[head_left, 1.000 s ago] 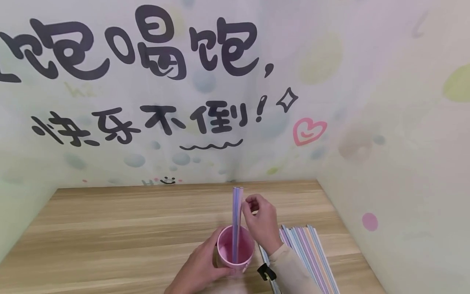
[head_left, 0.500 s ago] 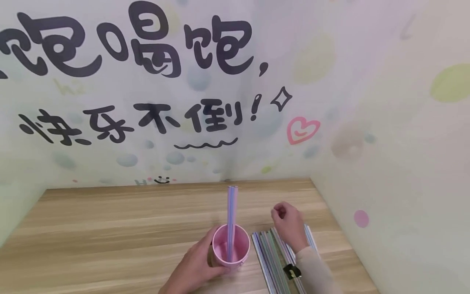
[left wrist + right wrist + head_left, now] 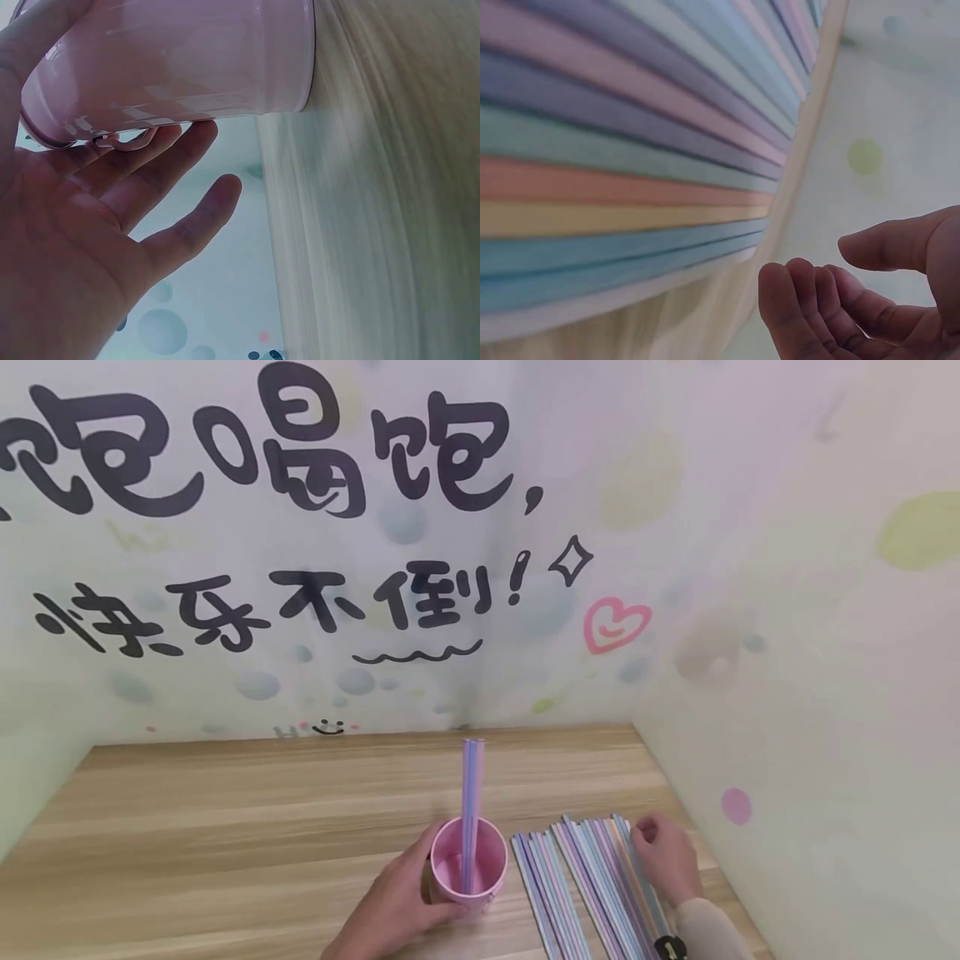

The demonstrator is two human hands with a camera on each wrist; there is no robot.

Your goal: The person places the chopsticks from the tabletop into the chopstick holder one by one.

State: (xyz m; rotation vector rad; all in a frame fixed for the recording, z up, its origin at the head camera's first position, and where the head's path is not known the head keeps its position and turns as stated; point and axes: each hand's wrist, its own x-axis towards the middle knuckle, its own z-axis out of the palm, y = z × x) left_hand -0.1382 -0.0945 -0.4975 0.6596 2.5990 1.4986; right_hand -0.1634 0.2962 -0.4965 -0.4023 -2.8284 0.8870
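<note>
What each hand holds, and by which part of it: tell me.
The left hand holds the pink cup around its outer side. The right hand holds nothing.

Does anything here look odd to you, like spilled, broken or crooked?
Nothing much stands out. The pink cup is upright, held by the left hand, with a few sticks standing inside. The loose sticks have slightly uneven ends; no spill or damage shows.

Bare left hand (image 3: 399, 893), bare right hand (image 3: 669, 857), pale beige right sleeve (image 3: 708, 930), small black right-wrist device (image 3: 670, 948)
</note>
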